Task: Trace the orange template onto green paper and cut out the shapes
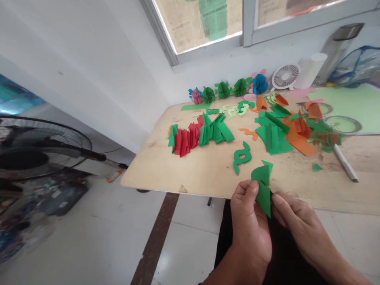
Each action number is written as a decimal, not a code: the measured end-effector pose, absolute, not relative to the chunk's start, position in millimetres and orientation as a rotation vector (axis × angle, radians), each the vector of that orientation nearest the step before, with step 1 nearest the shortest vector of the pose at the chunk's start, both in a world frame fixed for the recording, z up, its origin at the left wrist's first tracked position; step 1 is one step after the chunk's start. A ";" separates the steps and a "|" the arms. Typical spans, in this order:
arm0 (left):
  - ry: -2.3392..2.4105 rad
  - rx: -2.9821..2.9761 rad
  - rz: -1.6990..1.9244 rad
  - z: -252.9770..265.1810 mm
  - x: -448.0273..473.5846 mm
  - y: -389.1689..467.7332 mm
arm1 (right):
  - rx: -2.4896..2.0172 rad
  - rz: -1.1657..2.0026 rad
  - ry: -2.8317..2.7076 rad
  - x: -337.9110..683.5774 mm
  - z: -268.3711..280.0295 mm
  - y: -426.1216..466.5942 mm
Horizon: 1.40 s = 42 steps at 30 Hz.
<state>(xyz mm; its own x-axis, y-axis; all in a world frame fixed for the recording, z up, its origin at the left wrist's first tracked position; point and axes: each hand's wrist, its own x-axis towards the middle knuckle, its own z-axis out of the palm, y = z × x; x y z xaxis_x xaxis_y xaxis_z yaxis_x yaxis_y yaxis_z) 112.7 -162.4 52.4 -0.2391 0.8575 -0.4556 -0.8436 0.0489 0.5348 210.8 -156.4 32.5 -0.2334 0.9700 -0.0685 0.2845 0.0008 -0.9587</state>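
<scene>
My left hand [248, 213] pinches a folded piece of green paper [262, 190] between thumb and fingers, just past the table's front edge. The paper has a curved upper edge, a notch on its right side and a pointed lower end. Close to the paper's right edge is my right hand [297, 217], its thumb pressed against curled fingers; what they hold, if anything, is hidden. Beyond the paper, a curly green paper cutout [242, 156] with a hole lies on the wooden table [154, 170].
Red folded papers [185, 138] and green folded strips [216, 130] lie mid-table. Green and orange pieces [299, 134], a white marker [346, 163] and tape rolls [342, 124] are at right. Several honeycomb paper figures [223, 90] and a small fan [286, 76] line the wall.
</scene>
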 end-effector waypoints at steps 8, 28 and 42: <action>0.826 -0.039 1.608 54.4 116.7 -161.5 | -1.310 1.252 -1.571 208.5 32.3 -155.4; 0.925 0.036 1.591 48.0 116.2 -158.6 | -1.359 1.238 -1.581 210.8 35.5 -152.2; 0.863 0.007 1.620 49.0 122.0 -156.0 | -1.338 1.257 -1.554 210.7 35.0 -150.2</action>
<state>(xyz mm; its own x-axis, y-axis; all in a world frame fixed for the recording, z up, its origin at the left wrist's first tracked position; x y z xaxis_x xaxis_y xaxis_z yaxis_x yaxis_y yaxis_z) 122.0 -156.0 49.0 -0.2614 0.8540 -0.4497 -0.8497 0.0174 0.5269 210.7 -150.2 35.0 -0.2020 0.9767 -0.0723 0.2747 -0.0144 -0.9614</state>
